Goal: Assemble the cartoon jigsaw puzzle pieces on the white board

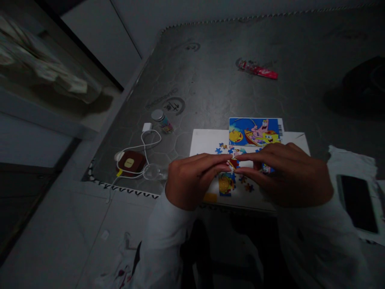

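My left hand and my right hand meet fingertip to fingertip over a white board. Thumbs and fingers of both hands pinch a small red-and-blue group of jigsaw pieces, partly hidden by the fingertips. Just below, a joined jigsaw section with a yellow figure lies on the board. Loose jigsaw pieces are scattered beside it, and others lie above my left fingers. A colourful cartoon picture card rests across the board's far edge, beyond my right hand.
Left of the board are a jar with a pale lid, a white charger with a cable, and a brown case. A phone lies on white cloth or paper at right. Farther back is a red packet.
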The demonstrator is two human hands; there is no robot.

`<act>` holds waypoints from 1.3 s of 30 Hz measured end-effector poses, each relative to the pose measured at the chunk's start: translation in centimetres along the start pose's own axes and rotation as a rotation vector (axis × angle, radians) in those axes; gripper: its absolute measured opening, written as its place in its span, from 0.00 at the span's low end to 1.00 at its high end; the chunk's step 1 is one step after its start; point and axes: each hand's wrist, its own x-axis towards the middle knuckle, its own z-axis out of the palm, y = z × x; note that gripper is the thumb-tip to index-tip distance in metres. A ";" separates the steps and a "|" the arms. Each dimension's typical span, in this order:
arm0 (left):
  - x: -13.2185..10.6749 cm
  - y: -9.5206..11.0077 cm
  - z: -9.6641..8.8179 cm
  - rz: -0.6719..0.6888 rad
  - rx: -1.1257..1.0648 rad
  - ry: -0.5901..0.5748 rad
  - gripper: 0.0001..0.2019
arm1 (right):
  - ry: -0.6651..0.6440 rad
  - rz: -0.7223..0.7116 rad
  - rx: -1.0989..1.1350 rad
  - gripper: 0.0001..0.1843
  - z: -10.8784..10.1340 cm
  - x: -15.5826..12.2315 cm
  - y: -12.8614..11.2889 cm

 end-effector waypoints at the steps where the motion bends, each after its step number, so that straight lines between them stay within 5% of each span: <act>1: 0.1 0.1 0.0 -0.023 -0.022 -0.009 0.08 | -0.025 -0.004 -0.001 0.12 -0.1 -0.1 0.3; 6: 0.2 0.8 -0.2 -0.209 -0.090 -0.053 0.09 | -0.164 -0.032 -0.032 0.15 -0.2 -0.5 1.2; 16: 0.1 0.5 -0.4 -0.466 -0.090 -0.162 0.09 | -0.103 0.065 -0.101 0.18 0.9 -0.2 -0.6; 19: -0.2 -0.4 -0.6 -0.457 0.031 -0.331 0.09 | -0.257 0.152 -0.117 0.14 1.2 -0.3 0.1; 23: -0.6 -1.3 -0.8 -0.576 0.162 -0.578 0.08 | -0.632 0.356 -0.139 0.10 1.0 -0.1 1.4; 28: -0.6 -1.2 -0.7 -0.724 0.259 -0.718 0.05 | -0.978 0.634 -0.082 0.07 1.4 -0.4 2.1; 32: -0.6 -1.2 -0.6 -0.769 0.300 -0.732 0.05 | -1.079 0.698 -0.060 0.11 2.7 -1.7 2.6; 39: -0.9 -1.5 -0.6 -0.779 0.335 -0.686 0.07 | -1.050 0.566 -0.010 0.06 3.3 -2.5 3.2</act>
